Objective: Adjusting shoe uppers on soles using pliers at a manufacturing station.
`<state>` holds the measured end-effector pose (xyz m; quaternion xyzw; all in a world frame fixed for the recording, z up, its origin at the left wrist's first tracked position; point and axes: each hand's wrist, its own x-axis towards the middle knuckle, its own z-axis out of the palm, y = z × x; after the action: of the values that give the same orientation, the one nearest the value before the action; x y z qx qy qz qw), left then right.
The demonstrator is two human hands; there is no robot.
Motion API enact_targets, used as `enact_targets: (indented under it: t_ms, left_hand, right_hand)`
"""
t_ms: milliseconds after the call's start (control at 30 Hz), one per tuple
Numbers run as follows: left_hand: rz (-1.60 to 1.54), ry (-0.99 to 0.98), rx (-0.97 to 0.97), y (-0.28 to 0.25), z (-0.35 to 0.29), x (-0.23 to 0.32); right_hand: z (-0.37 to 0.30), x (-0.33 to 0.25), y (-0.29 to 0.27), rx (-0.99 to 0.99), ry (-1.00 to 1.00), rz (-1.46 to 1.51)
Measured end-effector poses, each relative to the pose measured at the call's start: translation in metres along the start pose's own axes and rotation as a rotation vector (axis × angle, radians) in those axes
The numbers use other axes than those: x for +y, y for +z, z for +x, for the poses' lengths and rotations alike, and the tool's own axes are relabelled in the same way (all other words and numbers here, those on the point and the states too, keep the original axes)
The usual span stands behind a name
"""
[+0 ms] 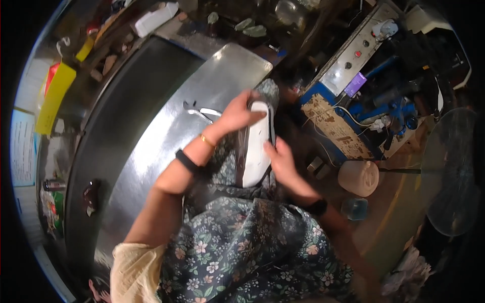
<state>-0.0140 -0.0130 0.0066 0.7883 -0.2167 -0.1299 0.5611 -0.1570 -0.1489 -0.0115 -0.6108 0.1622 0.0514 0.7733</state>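
A long shoe-shaped piece [256, 144] with a white flat face and a dark rim rests above my lap, its white side up. It looks like a shoe turned sole up. My left hand [241, 113] is closed over its far end, the thumb lying on the white face. My right hand [283, 159] grips its right edge near the middle, thumb on top. Beneath it spreads a dark floral apron [242, 242]. A thin tool with a white handle [206, 113] lies on the metal tabletop [146, 136], beside my left wrist.
Left of the metal top runs a dark belt-like strip [113, 106] bearing a small dark brown object [90, 197]. A blue machine with a button panel [353, 58] stands at the far right. A pale plastic container [358, 178] and a small clear tub [354, 208] sit below it.
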Motion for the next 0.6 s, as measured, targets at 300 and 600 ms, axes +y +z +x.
enact_targets:
  t_ms: [300, 600]
  left_hand:
    - [-0.593, -0.379, -0.064, -0.010, -0.040, -0.014]
    - [-0.597, -0.317, -0.115, -0.011, -0.034, -0.028]
  right_hand:
    - [0.030, 0.009, -0.022, 0.068, 0.526, -0.095]
    - [0.028, -0.009, -0.012, -0.174, 0.176, -0.711]
